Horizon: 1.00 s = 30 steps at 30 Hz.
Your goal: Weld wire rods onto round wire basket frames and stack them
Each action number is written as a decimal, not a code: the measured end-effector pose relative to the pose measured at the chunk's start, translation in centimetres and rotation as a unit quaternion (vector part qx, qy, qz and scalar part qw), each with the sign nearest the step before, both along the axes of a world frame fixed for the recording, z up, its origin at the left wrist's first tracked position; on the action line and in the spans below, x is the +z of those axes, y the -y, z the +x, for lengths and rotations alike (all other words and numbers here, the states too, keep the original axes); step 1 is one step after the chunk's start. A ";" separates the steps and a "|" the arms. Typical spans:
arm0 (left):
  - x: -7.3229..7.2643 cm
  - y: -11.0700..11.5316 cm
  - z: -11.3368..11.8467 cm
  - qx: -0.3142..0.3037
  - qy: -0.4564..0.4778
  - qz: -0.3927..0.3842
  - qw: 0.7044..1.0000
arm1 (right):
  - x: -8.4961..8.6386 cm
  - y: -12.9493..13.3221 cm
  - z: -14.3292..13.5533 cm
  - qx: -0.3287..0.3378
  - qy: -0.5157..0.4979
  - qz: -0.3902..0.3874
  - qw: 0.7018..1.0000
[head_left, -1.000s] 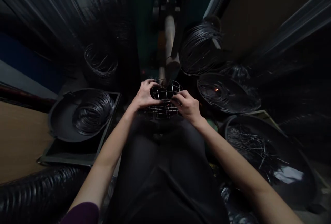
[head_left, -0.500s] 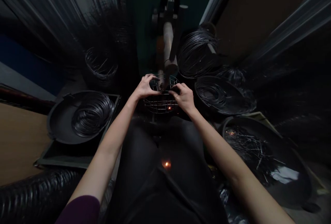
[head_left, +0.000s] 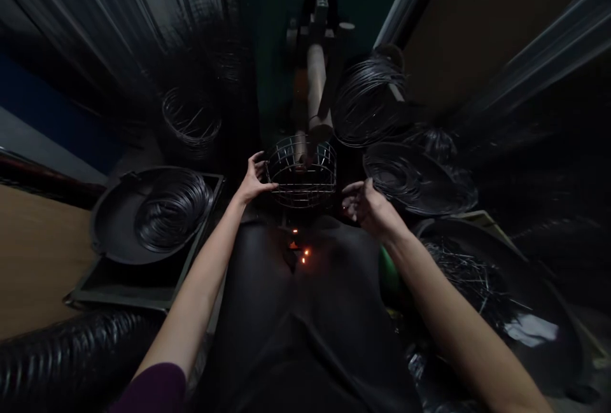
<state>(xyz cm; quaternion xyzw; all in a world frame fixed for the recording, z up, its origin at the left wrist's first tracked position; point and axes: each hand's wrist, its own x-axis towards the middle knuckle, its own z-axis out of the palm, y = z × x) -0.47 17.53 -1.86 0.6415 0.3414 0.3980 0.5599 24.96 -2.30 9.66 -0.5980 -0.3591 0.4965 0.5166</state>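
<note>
A round wire basket (head_left: 301, 193) of thin metal rods sits at the tip of a welding machine's lower arm (head_left: 300, 149), whose end reaches inside it. My left hand (head_left: 252, 182) grips the basket's left side, the thumb lying on a wire and the fingers raised along the rim. Off to the right, apart from the basket, is my right hand (head_left: 370, 208). Its fingers are loosely bent and spread, and I see nothing in them. Orange sparks (head_left: 304, 256) glow over the dark apron (head_left: 305, 343) on my lap.
On the left, a black pan (head_left: 112, 228) holds coiled wire rings (head_left: 174, 210). To the right are another pan with rings (head_left: 394, 171) and a large pan of loose short rods (head_left: 470, 279). A thick upper machine arm (head_left: 317, 88) stands ahead, with wire hoops (head_left: 370, 98) beside it.
My right hand has let go of the basket and moved right. My left hand has shifted left along the basket, which now shows more of its side. Sparks have scattered onto the apron.
</note>
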 end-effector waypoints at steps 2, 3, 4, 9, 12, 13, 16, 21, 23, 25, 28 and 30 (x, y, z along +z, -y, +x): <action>-0.3 0.6 -0.2 0.045 0.026 0.017 0.998 | 0.1 1.1 -1.2 0.074 -0.065 -0.046 0.994; 0.0 0.9 -0.4 0.059 0.033 0.037 0.997 | 0.3 1.6 -1.9 0.112 -0.077 -0.059 0.989; 0.5 1.2 -0.7 0.064 0.034 0.067 0.995 | 0.6 1.9 -2.5 0.147 -0.074 -0.066 0.984; 4.6 3.5 -2.5 0.049 -0.044 0.273 0.960 | 2.9 0.4 -4.6 0.213 0.077 -0.019 0.974; 6.8 5.4 -2.2 0.048 -0.111 0.337 0.933 | 3.5 -2.3 -5.2 0.241 0.155 -0.015 0.958; 7.3 5.9 -1.9 0.039 -0.138 0.345 0.928 | 3.5 -3.1 -5.3 0.246 0.183 -0.016 0.952; 8.5 7.2 -0.6 0.012 -0.218 0.343 0.914 | 3.1 -4.8 -5.7 0.224 0.334 0.025 0.915; 8.6 7.4 1.2 0.006 -0.260 0.335 0.906 | 2.7 -3.1 -5.9 0.209 0.579 0.111 0.780; 8.3 7.4 1.6 -0.005 -0.255 0.340 0.905 | 2.8 -1.5 -5.8 0.227 0.551 0.137 0.791; 8.0 7.5 1.9 -0.017 -0.252 0.343 0.905 | 3.0 -0.3 -5.4 0.244 0.471 0.150 0.834; 8.1 7.7 2.1 -0.027 -0.258 0.339 0.904 | 2.7 -0.1 -4.6 0.241 0.408 0.136 0.870; 8.3 7.8 2.3 -0.032 -0.260 0.337 0.904 | 2.2 -0.7 -4.2 0.227 0.470 0.116 0.845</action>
